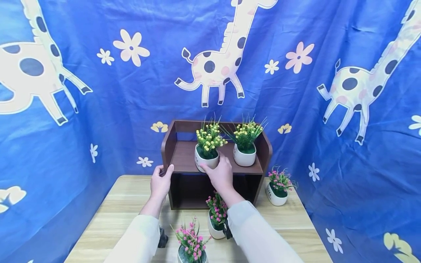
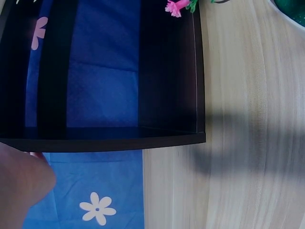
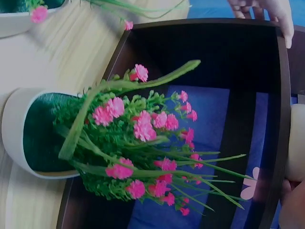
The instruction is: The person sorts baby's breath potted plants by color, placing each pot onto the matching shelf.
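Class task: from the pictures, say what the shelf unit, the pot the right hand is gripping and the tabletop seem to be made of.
Shelf unit: dark brown board, likely laminate, smooth with thin flat panels.
Pot in the right hand: white, glossy, probably ceramic or plastic.
Tabletop: pale wood-grain surface, perhaps veneer, with visible streaks.

Access findings: shelf and table

Shelf top [image 1: 184,155] is open left of two yellow-flowered pots [image 1: 207,159]; a pink-flowered pot [image 1: 215,223] blocks the lower opening [image 1: 190,190]; table [image 1: 115,208] open at left.
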Action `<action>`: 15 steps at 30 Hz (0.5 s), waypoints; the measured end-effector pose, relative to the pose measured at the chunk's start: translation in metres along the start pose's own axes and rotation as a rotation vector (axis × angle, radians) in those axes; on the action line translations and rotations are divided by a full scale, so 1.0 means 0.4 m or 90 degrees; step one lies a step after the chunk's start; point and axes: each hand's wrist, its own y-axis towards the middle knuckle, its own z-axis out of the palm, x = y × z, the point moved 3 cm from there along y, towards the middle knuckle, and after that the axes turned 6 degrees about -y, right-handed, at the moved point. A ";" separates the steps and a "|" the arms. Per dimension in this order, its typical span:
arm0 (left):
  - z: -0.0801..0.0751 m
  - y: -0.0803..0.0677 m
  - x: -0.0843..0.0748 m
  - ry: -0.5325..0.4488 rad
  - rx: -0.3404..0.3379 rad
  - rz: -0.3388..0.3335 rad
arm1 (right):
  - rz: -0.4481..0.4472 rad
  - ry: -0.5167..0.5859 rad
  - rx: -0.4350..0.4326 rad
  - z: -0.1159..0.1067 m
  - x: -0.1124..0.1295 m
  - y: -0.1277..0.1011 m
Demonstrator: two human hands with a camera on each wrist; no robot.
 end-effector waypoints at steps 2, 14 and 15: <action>-0.002 0.001 -0.002 0.001 -0.001 0.003 | 0.000 -0.008 0.003 0.004 0.004 0.005; -0.005 -0.008 -0.009 0.009 0.001 0.003 | 0.008 -0.053 -0.002 0.026 0.014 0.021; -0.005 -0.008 -0.009 0.009 -0.001 0.004 | 0.007 -0.062 -0.004 0.028 0.015 0.023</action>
